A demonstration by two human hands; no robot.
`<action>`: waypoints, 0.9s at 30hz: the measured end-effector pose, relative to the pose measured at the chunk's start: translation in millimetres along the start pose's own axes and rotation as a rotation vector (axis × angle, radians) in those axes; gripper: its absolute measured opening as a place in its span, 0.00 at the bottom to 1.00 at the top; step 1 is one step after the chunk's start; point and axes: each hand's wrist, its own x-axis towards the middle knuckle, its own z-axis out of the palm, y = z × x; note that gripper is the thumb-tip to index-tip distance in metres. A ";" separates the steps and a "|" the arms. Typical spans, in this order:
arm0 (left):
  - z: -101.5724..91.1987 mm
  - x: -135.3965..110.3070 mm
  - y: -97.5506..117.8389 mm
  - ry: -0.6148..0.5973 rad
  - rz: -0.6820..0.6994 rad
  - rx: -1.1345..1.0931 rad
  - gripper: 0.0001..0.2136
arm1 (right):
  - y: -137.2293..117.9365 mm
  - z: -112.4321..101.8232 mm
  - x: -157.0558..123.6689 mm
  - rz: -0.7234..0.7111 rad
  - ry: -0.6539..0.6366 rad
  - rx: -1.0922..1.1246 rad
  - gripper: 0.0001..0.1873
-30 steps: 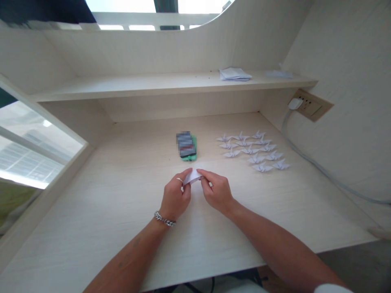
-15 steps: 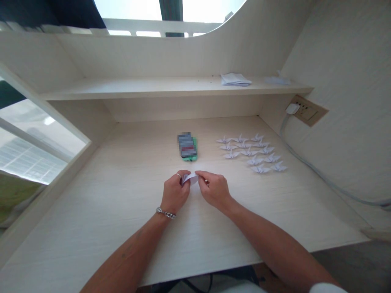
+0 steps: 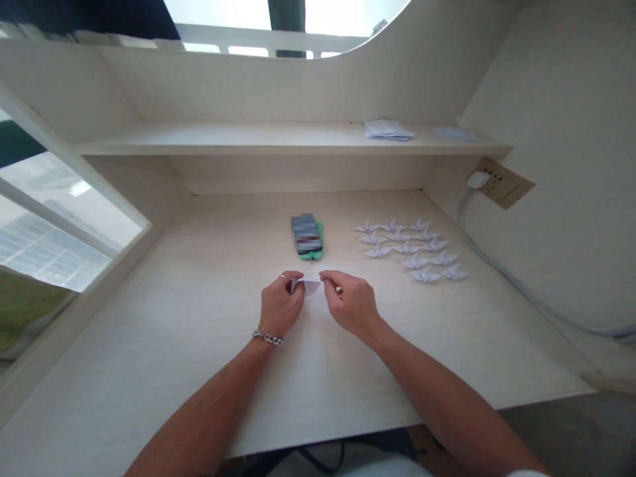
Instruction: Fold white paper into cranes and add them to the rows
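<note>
Two hands meet in the middle of the surface [image 3: 199, 318]. The left hand [image 3: 279, 306], with a ring [image 3: 282, 278] and a chain bracelet [image 3: 267, 338], curls its fingers inward. The right hand [image 3: 352, 305] comes from the other side with thumb and forefinger forward. The grip of each hand pinches one end of a small white folded paper [image 3: 309, 286], held just above the surface, near a green phone [image 3: 308, 237]. The phone's face is blurred, so no writing can be read. Paper cranes [image 3: 410, 248] lie in rows well apart on the right. Compared with one second ago, both hands keep the same pinch, but the paper shows less white and looks flatter.
</note>
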 end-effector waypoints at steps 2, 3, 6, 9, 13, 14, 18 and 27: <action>-0.9 0.3 -0.4 0.011 -0.015 -0.005 0.12 | -3.2 1.6 -3.0 -0.026 -0.024 0.012 0.17; -0.9 0.0 -0.5 0.009 -0.016 -0.012 0.12 | -4.4 3.1 -3.9 -0.042 -0.040 0.008 0.19; 1.0 -2.1 -1.2 -0.018 0.016 -0.038 0.12 | -4.2 8.5 -2.7 -0.055 -0.043 -0.028 0.15; 4.1 -4.3 -2.8 -0.049 0.072 -0.064 0.13 | -0.9 10.7 3.1 -0.016 -0.008 -0.091 0.13; 6.1 -5.9 -3.8 -0.086 0.095 -0.115 0.13 | -1.8 7.9 8.8 -0.048 0.011 -0.165 0.14; 6.2 -5.9 -3.9 -0.100 0.093 -0.126 0.13 | -3.3 7.3 9.2 -0.071 0.012 -0.186 0.14; 6.6 -4.2 -4.6 -0.188 0.079 -0.290 0.15 | -8.3 9.0 8.1 -0.170 -0.013 -0.274 0.16; 4.2 -0.4 -1.4 -0.233 -0.200 -0.588 0.16 | 2.9 18.5 5.4 -0.137 0.073 0.211 0.15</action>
